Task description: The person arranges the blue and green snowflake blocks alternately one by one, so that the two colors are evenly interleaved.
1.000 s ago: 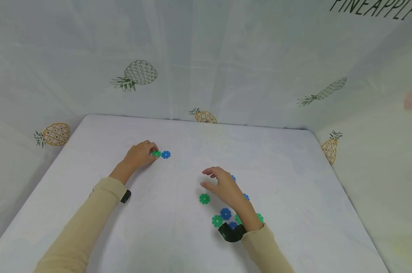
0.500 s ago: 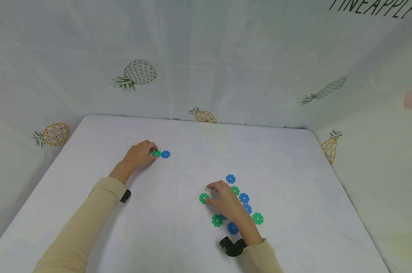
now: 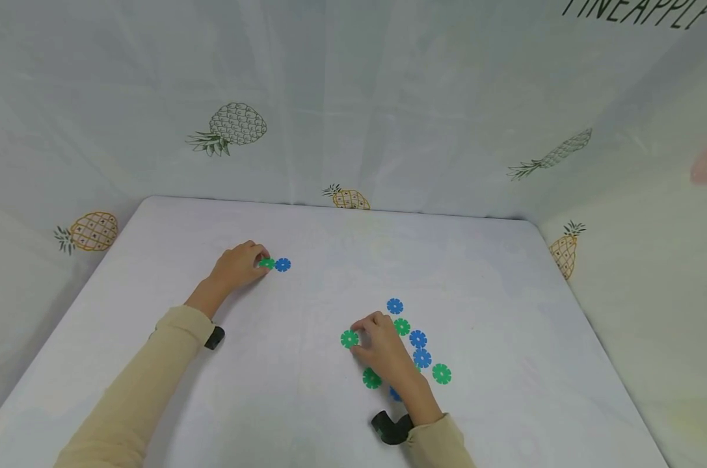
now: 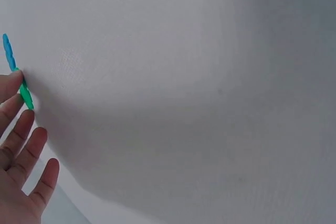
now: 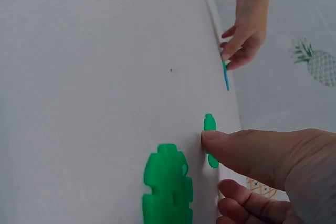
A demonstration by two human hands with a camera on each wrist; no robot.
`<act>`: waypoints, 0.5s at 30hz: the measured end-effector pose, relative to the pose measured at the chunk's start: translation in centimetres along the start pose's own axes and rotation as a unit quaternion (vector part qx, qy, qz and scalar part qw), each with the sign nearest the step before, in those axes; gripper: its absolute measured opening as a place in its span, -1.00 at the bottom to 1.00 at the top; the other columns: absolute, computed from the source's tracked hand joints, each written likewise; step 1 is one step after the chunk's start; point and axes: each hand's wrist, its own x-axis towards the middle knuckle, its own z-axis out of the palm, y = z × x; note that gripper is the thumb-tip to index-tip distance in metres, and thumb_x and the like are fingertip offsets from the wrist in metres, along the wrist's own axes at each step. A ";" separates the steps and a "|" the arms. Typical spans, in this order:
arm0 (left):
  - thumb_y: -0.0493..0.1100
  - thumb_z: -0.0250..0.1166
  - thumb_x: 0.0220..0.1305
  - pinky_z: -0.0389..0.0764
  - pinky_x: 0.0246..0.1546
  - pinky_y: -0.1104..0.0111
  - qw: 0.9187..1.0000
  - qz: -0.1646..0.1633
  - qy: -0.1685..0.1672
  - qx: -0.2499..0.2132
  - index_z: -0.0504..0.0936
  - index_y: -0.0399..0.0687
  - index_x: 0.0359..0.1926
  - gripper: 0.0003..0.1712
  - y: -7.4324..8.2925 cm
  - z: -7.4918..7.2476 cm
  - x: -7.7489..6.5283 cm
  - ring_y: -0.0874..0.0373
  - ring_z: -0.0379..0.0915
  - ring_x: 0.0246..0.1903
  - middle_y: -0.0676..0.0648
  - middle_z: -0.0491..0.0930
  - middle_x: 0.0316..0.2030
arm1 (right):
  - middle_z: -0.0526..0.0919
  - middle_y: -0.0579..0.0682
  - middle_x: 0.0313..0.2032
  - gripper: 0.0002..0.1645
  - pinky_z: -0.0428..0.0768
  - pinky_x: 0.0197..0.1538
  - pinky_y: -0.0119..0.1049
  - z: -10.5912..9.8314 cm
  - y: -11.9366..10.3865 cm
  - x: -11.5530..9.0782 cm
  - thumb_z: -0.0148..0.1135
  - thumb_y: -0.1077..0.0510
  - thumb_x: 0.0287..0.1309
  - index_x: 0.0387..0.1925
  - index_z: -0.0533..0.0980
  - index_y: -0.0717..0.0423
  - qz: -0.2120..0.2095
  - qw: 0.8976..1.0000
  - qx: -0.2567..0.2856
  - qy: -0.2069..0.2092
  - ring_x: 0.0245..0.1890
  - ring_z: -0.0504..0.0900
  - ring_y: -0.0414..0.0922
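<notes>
My left hand (image 3: 238,265) pinches a green notched plastic disc (image 3: 267,263) at the far left of the table. A blue notched disc (image 3: 283,264) is joined to its right edge; the left wrist view shows the pair nearly edge-on, with the thumb (image 4: 10,85) over the green one. Near the table's middle, my right hand (image 3: 382,344) has thumb and index finger at opposite edges of another green disc (image 3: 347,339). In the right wrist view the thumb covers part of that green disc (image 5: 210,123).
Loose discs lie around my right hand: a blue disc (image 3: 395,305) beyond it, several to its right, including a green disc (image 3: 441,374), and a green disc (image 3: 372,377) on the near side. The white table (image 3: 306,403) meets a pineapple-printed curtain (image 3: 435,130) at the back.
My right hand has come down and toward me, and its thumb and index finger have closed in on the green disc. The left hand stays with its joined pair.
</notes>
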 end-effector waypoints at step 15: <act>-0.14 0.25 0.18 0.37 -0.03 -0.02 1.000 -0.012 0.001 -0.020 0.52 -0.23 -0.01 -0.62 0.3 -0.1 -0.3 -0.10 0.38 -0.14 -0.24 0.47 -0.14 | 0.47 -0.02 -0.15 -0.72 0.54 -0.09 -0.21 -0.1 -0.4 0.1 0.36 0.14 0.00 -0.18 0.57 0.02 -0.002 1.000 -0.016 0.000 -0.12 0.39 -0.11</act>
